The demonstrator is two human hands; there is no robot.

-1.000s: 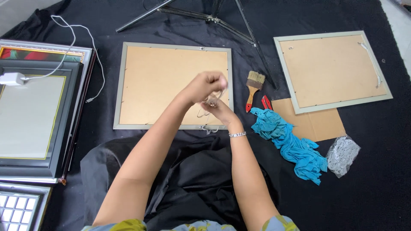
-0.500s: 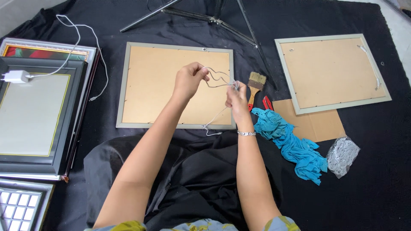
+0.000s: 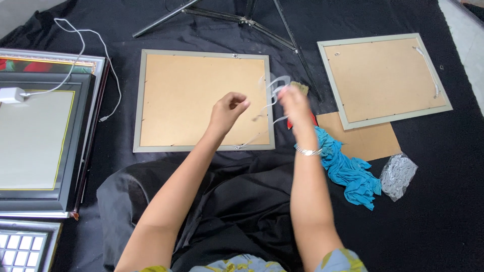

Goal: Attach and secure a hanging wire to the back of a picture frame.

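Far left: stack (image 3: 43,146) of three or so dark frames, white charger cable (image 3: 75,50) over it. Two face-down frames: one centre (image 3: 191,100), one right (image 3: 383,78). Left hand (image 3: 229,108) loosely curled above centre frame, cord end hidden inside. Right hand (image 3: 295,103) blurred, fingers pinched on white cord (image 3: 269,98) at frame's right edge. Tripod legs (image 3: 237,20) behind; cardboard (image 3: 365,141), blue cloth (image 3: 348,168), foil wad (image 3: 398,174) right. Open black sheet (image 3: 443,216) bottom right

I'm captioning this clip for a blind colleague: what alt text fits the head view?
Two bare hands, left hand and right hand, pull a white cord over a face-down picture frame on black cloth; a blue rag lies alongside.
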